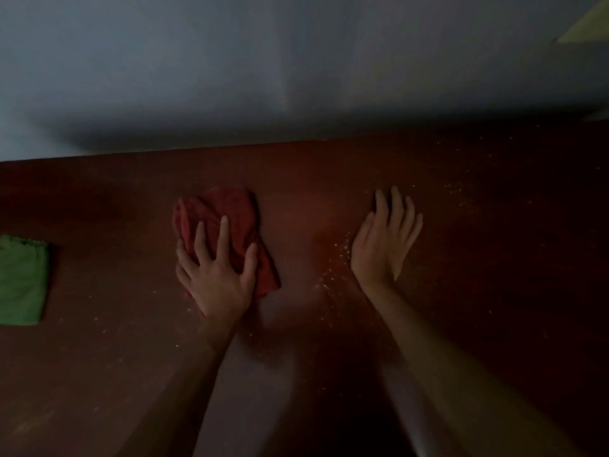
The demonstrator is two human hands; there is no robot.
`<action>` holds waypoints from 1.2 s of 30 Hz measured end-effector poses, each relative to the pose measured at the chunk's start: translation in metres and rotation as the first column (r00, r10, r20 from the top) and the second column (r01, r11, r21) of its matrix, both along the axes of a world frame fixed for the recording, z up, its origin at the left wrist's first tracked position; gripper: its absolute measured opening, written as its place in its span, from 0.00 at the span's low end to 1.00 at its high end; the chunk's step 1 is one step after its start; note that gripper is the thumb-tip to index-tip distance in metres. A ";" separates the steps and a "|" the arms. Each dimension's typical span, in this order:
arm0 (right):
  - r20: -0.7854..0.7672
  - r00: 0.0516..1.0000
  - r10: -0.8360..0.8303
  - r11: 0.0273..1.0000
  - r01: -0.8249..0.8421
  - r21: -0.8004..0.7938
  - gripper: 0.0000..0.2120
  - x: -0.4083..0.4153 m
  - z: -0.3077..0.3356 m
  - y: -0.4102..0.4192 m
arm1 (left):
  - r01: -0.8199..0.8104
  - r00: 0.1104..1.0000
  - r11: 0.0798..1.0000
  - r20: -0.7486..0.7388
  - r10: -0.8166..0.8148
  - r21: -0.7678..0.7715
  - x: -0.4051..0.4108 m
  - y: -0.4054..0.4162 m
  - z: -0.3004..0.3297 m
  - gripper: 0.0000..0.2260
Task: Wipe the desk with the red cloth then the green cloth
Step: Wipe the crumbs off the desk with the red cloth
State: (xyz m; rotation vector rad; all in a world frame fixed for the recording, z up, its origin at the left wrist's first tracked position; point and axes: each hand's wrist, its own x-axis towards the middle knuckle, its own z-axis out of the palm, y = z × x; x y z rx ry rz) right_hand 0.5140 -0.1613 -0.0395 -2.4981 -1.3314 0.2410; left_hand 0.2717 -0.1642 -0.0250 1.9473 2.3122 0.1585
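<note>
A crumpled red cloth (230, 212) lies on the dark reddish-brown desk (494, 258), left of centre. My left hand (217, 275) presses flat on the cloth with fingers spread, covering its near part. My right hand (384, 239) rests on edge on the bare desk, fingers straight and together, holding nothing. Pale crumbs (336, 262) are scattered just left of that hand. A folded green cloth (21, 282) lies at the far left, partly cut off by the frame edge.
A grey wall (296, 61) rises right behind the desk's back edge. More fine crumbs (461, 196) speckle the desk's right side. A pale yellowish object (586, 28) shows in the top right corner. The scene is dim.
</note>
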 end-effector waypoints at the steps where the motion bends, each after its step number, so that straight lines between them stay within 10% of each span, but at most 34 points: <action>1: -0.029 1.000 0.005 1.000 -0.005 0.014 0.21 0.001 0.001 -0.001 | -0.019 1.000 1.000 -0.005 0.019 -0.008 0.014 -0.010 0.000 0.29; 8: -0.422 0.876 0.233 0.966 -0.160 0.202 0.22 0.068 0.017 -0.021 | -0.032 0.999 0.997 -0.005 0.032 -0.064 0.149 -0.051 0.006 0.30; 13: -0.035 0.970 0.242 0.969 -0.240 0.059 0.24 0.188 0.019 -0.040 | 0.158 0.984 0.980 0.099 -0.146 -0.122 0.257 -0.056 0.010 0.32; 20: 0.075 0.968 0.238 0.969 -0.232 -0.082 0.24 0.243 0.006 -0.060 | 0.306 0.946 0.945 0.146 -0.288 -0.118 0.291 -0.050 0.015 0.32; 36: 0.066 0.973 0.220 0.976 -0.219 -0.014 0.23 0.244 0.005 -0.059 | -0.431 0.887 0.875 0.072 0.455 -0.219 0.054 0.083 0.020 0.30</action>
